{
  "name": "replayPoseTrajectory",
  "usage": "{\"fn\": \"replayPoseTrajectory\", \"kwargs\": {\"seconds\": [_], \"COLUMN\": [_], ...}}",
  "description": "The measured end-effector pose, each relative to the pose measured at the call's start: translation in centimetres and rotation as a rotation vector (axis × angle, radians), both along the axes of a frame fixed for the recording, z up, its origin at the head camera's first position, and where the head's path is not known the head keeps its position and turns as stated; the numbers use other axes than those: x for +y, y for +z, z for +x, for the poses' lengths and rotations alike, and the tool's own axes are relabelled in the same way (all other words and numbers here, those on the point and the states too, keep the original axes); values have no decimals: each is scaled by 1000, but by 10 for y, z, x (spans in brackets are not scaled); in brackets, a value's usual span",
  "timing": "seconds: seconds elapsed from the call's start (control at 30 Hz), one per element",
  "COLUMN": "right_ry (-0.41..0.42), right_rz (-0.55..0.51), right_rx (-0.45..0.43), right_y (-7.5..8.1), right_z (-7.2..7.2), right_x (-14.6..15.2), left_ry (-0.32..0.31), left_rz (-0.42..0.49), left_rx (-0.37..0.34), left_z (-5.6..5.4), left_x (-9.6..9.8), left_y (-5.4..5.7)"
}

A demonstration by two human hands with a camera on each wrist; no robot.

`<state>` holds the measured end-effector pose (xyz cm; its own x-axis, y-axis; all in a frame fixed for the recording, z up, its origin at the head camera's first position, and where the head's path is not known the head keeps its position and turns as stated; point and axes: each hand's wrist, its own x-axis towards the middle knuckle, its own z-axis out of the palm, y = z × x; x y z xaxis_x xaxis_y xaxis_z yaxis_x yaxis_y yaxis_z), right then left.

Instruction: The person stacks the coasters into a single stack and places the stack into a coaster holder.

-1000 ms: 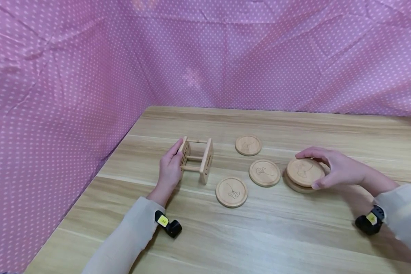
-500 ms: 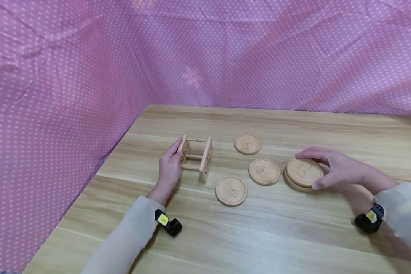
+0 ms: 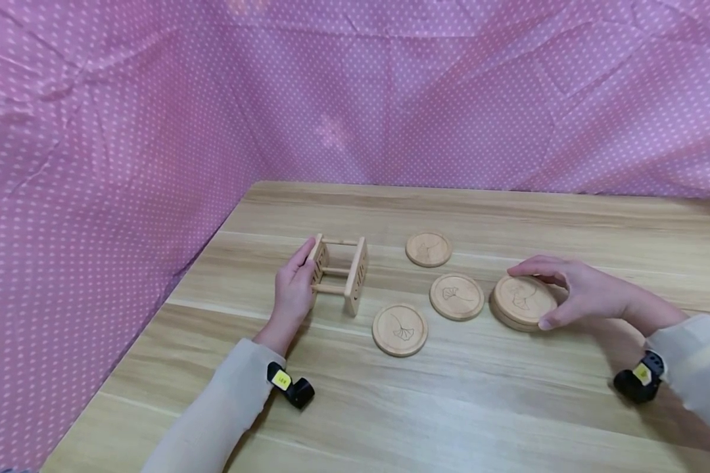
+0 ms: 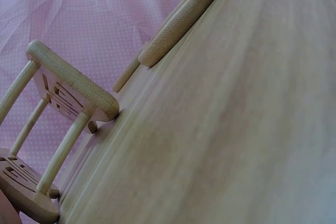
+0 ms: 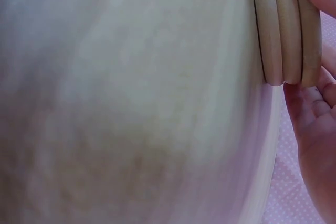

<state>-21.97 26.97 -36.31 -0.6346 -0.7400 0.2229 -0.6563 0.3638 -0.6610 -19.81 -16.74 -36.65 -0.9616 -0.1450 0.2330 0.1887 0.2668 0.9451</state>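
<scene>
My left hand (image 3: 294, 289) holds the left side panel of a small wooden coaster rack (image 3: 357, 279), two slotted panels joined by dowels, standing on the table. No coaster is between its panels. On the right, my right hand (image 3: 591, 292) grips the edge of the top round wooden coaster (image 3: 523, 300), thumb at the near side and fingers at the far side. That coaster lies on a stack; three coaster edges (image 5: 289, 30) show one against another in the right wrist view. Ginkgo leaves are engraved on the coasters' faces.
Three single coasters lie flat between rack and stack: a far one (image 3: 428, 249), a middle one (image 3: 457, 297) and a near one (image 3: 400, 330). Pink dotted cloth (image 3: 390, 98) hangs behind and left of the wooden table (image 3: 426, 414).
The top coaster has shifted slightly left and sits more evenly over the stack, my right hand moving with it. My left hand and the rack stay where they were.
</scene>
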Motion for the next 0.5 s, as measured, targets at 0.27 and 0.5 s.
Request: {"fn": "replayPoseTrajectory", "kwargs": {"seconds": [0.27, 0.5], "right_ry": [-7, -4], "right_rz": [-9, -7], "right_rx": [-37, -37], "right_y": [-1, -1], "right_z": [0, 0], "right_x": [0, 0], "left_ry": [2, -4], "left_rz": [-12, -15], "left_rx": [20, 26], "left_z": [0, -1], "left_x": [0, 0], "left_y": [-1, -2]}}
